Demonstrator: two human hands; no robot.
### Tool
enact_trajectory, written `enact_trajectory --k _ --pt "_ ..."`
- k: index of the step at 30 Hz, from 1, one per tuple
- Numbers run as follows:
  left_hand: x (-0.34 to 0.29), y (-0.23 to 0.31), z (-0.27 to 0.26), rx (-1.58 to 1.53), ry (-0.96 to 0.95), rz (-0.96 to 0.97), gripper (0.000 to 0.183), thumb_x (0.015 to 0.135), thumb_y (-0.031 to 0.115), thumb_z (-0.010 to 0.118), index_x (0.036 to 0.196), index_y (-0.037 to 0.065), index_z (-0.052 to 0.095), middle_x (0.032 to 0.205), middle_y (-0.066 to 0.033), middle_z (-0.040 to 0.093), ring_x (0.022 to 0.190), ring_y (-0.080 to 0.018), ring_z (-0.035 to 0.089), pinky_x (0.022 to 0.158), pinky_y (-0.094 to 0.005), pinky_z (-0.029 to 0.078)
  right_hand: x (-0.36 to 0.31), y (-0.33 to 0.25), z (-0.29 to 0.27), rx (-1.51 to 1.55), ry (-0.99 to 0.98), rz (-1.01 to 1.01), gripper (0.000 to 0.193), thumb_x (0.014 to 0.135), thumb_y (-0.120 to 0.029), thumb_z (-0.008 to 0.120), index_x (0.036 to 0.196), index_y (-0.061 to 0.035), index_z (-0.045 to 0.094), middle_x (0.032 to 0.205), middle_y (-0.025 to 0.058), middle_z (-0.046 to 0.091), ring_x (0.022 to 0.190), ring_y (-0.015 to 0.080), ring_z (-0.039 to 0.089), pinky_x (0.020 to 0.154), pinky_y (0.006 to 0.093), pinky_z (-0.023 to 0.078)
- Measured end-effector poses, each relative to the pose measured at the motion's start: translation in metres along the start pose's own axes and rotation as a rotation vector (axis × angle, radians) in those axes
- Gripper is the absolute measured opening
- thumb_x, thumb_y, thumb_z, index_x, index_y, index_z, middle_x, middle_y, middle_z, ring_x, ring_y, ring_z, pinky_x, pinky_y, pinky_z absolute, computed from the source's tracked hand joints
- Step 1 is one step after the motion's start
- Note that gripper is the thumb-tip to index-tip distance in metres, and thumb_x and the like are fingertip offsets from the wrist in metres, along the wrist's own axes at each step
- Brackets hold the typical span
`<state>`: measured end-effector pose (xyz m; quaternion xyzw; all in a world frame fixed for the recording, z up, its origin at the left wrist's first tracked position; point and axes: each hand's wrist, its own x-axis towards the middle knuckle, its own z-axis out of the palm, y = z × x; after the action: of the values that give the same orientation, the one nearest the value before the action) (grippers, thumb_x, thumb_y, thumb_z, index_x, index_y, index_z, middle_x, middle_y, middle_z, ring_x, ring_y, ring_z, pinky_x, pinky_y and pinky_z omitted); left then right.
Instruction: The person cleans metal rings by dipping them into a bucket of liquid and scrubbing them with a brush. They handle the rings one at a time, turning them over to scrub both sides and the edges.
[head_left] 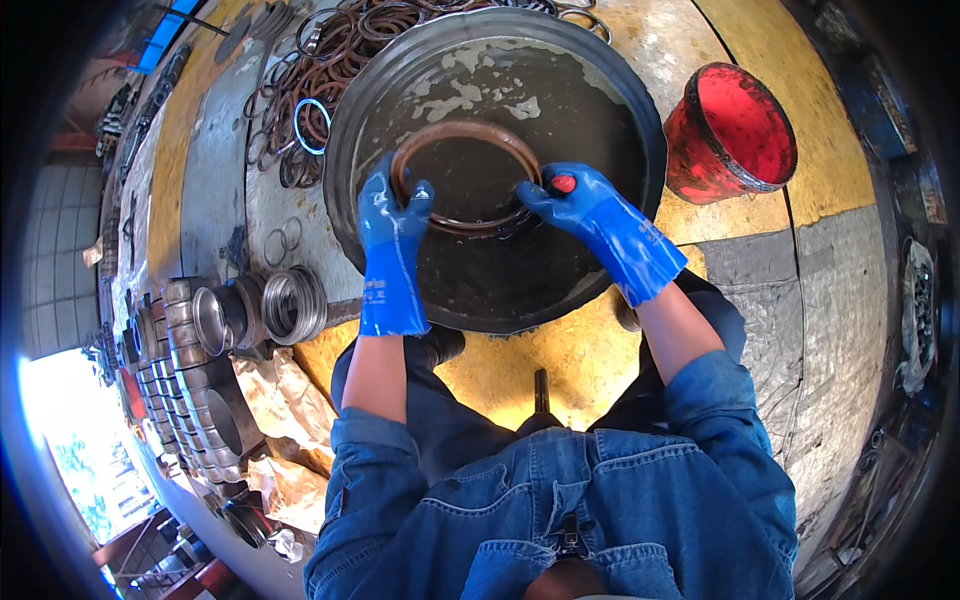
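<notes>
A large brown ring [465, 130] is held tilted over a wide round basin [345, 150] that has dark liquid with pale foamy patches in it. My left hand [393, 212], in a blue rubber glove, is closed round the ring's left side, thumb on the inner side. On the opposite side my right hand [575, 198], gloved alike, is closed at the ring's right edge. A small red end [563, 184] of something shows between that hand's fingers; the rest of it is hidden. The ring's lower edge looks wet and lies close to the liquid.
Many brown rings [360, 40] are heaped behind the basin at left, one bright blue ring [312, 126] among them. A red bucket [690, 150] stands at right. Left of my legs are stacked metal rings [300, 300], metal cylinders [215, 425] and crumpled brown paper [285, 400].
</notes>
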<state>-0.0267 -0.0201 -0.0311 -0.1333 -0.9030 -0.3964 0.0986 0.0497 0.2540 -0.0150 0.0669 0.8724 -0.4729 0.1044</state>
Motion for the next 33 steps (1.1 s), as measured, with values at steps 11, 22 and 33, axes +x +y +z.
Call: enact_trajectory --k 11,22,33 --pt "-0.02 0.035 0.023 -0.265 -0.562 -0.315 0.028 0.092 0.021 0.071 0.118 0.01 0.071 0.092 -0.0054 0.073 0.075 -0.0153 0.067 0.067 -0.0309 0.053 0.016 0.035 0.033 -0.431 0.196 -0.202 0.028 0.088 -0.031 0.072 0.114 -0.0196 0.073 0.107 0.0118 0.074 0.102 0.0346 0.07 0.086 0.044 0.056" --pt "-0.011 0.012 0.0 -0.901 -0.258 -0.796 0.028 0.097 0.018 0.068 0.123 0.007 0.068 0.075 -0.0003 0.064 0.052 -0.0051 0.048 0.048 -0.0197 0.036 -0.004 -0.022 0.039 0.516 0.229 -0.565 0.023 0.091 -0.012 0.074 0.113 -0.0056 0.075 0.109 0.012 0.076 0.096 0.0216 0.073 0.088 0.033 0.057" --pt "-0.019 0.042 -0.002 -1.018 -0.28 -0.689 0.033 0.099 0.012 0.064 0.131 0.004 0.064 0.069 0.0008 0.058 0.047 -0.0058 0.044 0.043 -0.0204 0.032 0.042 0.015 0.042 0.465 0.357 0.076 0.018 0.092 -0.019 0.066 0.098 -0.0054 0.076 0.083 0.0044 0.074 0.075 0.0126 0.068 0.07 0.03 0.054"
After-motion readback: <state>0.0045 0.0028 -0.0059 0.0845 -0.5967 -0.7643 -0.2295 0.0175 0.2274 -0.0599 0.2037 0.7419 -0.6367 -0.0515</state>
